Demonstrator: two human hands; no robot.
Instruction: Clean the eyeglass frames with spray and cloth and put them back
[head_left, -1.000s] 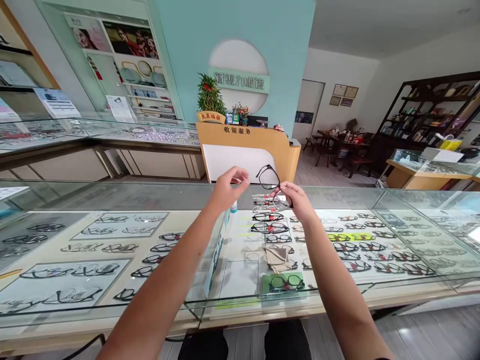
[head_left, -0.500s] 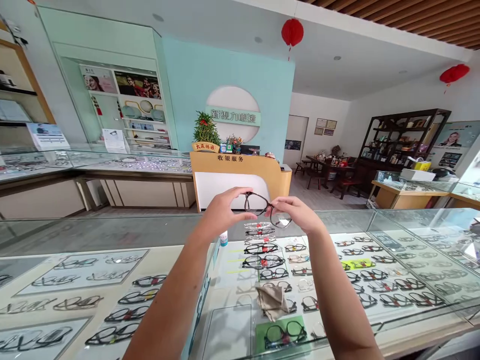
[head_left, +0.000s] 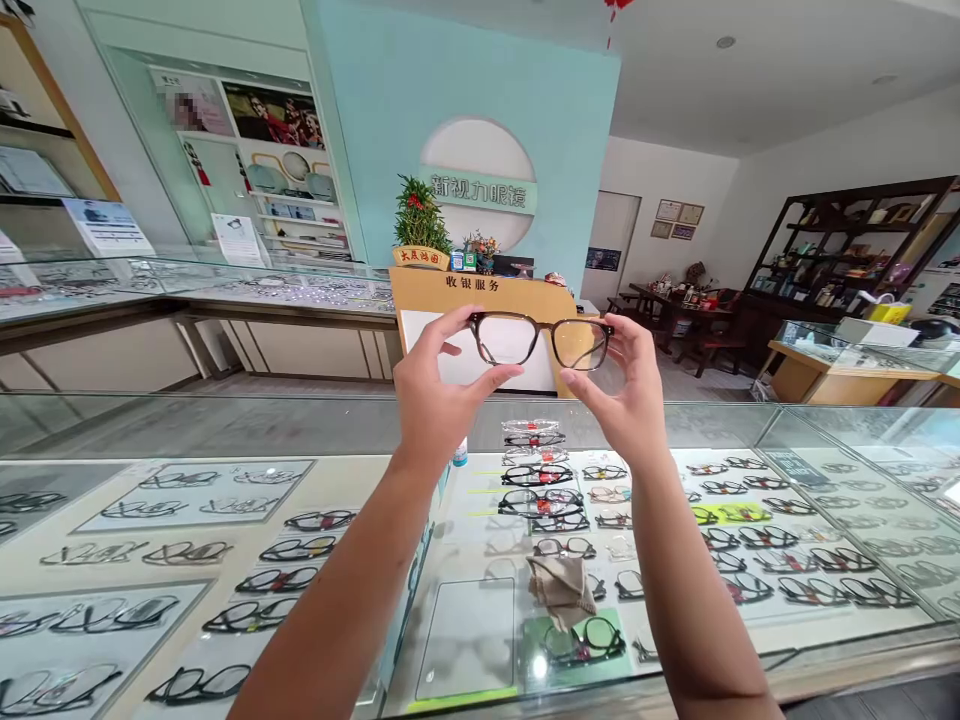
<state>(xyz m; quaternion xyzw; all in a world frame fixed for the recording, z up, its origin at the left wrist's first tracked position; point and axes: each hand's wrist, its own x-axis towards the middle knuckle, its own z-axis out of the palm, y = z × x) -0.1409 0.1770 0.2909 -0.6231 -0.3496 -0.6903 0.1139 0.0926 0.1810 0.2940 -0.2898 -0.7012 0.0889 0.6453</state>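
Note:
A pair of dark-rimmed eyeglasses [head_left: 545,326] is held up level in front of me, above the glass display counter. My left hand [head_left: 442,385] grips its left end, index finger on the upper corner and thumb below the lens. On the other end, my right hand [head_left: 622,385] pinches the right corner, its thumb under the right lens. Both lenses show the cashier desk [head_left: 487,290] behind. A crumpled beige cloth [head_left: 561,588] lies on the counter glass below my hands, close to a green tray [head_left: 536,650] with glasses on it.
The glass display counter [head_left: 472,630] spans the foreground, with rows of eyeglasses [head_left: 540,500] inside. A small white-and-blue bottle [head_left: 460,455] stands near my left forearm. Further back are a potted plant [head_left: 416,215], side showcases [head_left: 300,290] and a dark wooden shelf [head_left: 832,250].
The eyeglasses have gone from tilted to level and risen in view, lenses facing me. My right hand has shifted to their right end. The camera view has tipped downward.

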